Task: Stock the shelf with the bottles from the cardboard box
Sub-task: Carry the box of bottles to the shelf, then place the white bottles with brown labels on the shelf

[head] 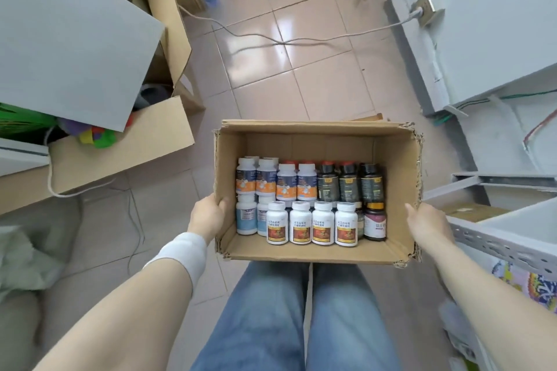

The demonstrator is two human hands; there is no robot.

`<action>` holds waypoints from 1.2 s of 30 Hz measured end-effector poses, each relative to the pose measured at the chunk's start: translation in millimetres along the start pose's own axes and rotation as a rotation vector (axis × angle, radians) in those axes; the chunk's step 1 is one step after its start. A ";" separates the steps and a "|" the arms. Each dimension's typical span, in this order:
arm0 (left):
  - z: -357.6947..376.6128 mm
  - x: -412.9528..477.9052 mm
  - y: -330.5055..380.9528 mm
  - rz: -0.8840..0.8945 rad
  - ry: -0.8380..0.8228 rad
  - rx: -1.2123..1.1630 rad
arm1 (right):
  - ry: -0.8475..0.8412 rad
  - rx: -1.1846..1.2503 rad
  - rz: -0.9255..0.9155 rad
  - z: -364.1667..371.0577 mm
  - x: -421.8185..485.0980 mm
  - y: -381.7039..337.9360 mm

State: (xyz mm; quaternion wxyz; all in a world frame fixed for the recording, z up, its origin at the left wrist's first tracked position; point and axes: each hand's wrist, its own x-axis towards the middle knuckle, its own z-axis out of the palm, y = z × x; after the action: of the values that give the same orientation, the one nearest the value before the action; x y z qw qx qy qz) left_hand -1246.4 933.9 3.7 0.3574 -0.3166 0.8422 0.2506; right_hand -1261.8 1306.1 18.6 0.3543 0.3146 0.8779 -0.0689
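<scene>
Barely begun, by the look of it: nothing yet shelved. Cardboard box (316, 135) carried over the tiled floor (301, 54), just ahead of the jeans (271, 310). Left hand (208, 214) clamped on the left wall, thumb hooked inside; right hand (428, 223) pressed flat to the right wall, fingers out of sight. Inside, upright and packed toward the near side: white-capped supplement bottles (301, 223), blue-and-orange ones (286, 182), dark ones (349, 182); far end bare. Grey metal shelf (497, 238) just to the right.

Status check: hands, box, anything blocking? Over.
Left hand and right hand grip cardboard box sides. Bottles all inside. Cable across floor ahead.
</scene>
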 end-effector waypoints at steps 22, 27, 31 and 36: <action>38.9 61.6 30.2 -0.236 0.044 0.021 | -0.084 -0.069 -0.112 -10.8 114.7 -58.0; 46.4 40.7 47.5 -0.328 0.131 -0.312 | 0.009 0.088 -0.147 -13.6 94.2 -52.5; 59.9 3.0 84.6 -0.061 0.488 -0.269 | 0.300 0.060 -0.464 -11.0 45.2 -39.3; 97.5 1.9 132.8 0.224 -0.050 -0.130 | -0.109 0.025 -0.512 21.6 25.7 -36.3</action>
State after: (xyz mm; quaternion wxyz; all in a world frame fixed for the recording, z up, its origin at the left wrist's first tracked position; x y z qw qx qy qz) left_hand -1298.8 1085.9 -32.1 0.3268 -0.2368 0.8449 0.3511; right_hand -1285.3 1282.8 -18.2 0.3683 0.0823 0.9076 -0.1840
